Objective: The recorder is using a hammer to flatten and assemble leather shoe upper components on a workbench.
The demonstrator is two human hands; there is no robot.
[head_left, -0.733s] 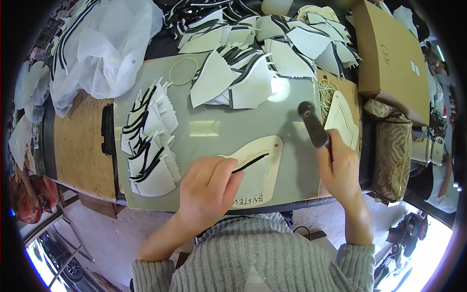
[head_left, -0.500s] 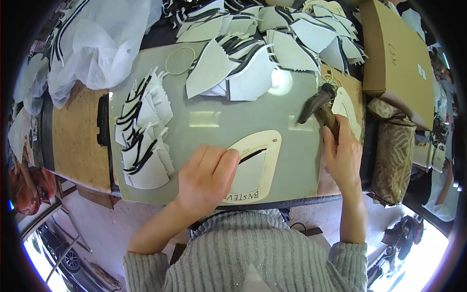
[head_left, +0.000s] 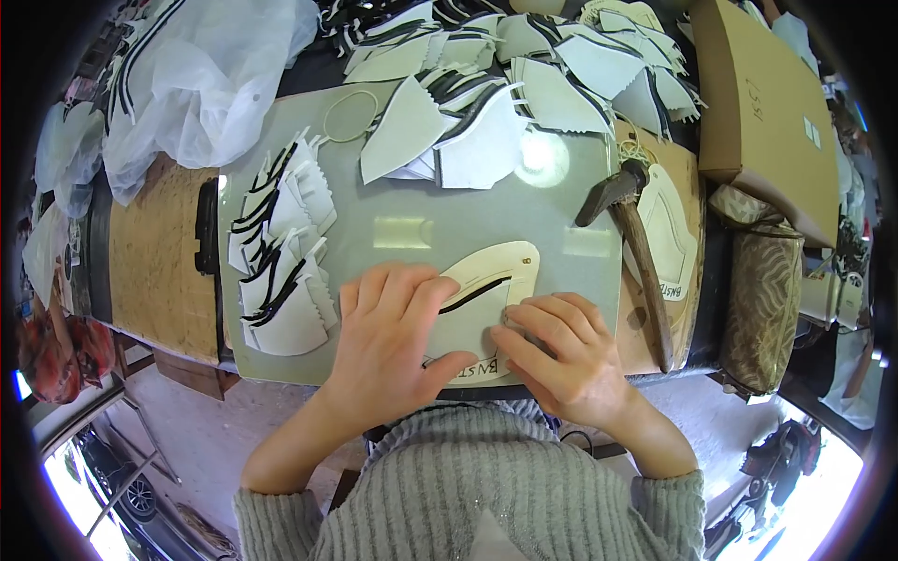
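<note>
A cream template (head_left: 517, 263) lies on the grey-green board, with a white piece (head_left: 480, 323) edged by a black strip (head_left: 477, 294) inside its outline. My left hand (head_left: 388, 327) rests palm down over the template's left part, fingers extended and thumb apart; it covers that side. At the right side of the white piece, my right hand (head_left: 566, 355) has its fingers bent and its thumb and fingertips drawn in on the piece's edge. To the right lies a hammer (head_left: 641, 252) with a wooden handle, touched by neither hand.
Stacks of white pieces with black edging lie at the board's left (head_left: 290, 309) and far side (head_left: 482, 140). A second cream template (head_left: 672, 234) sits partly under the hammer. Further right are a cardboard box (head_left: 767, 122) and a patterned pouch (head_left: 762, 309). A plastic bag (head_left: 201, 84) lies far left.
My right hand has let go of the hammer, which now lies on the right, and has moved left to the white piece. My left hand has opened from a closed shape and spread over the template.
</note>
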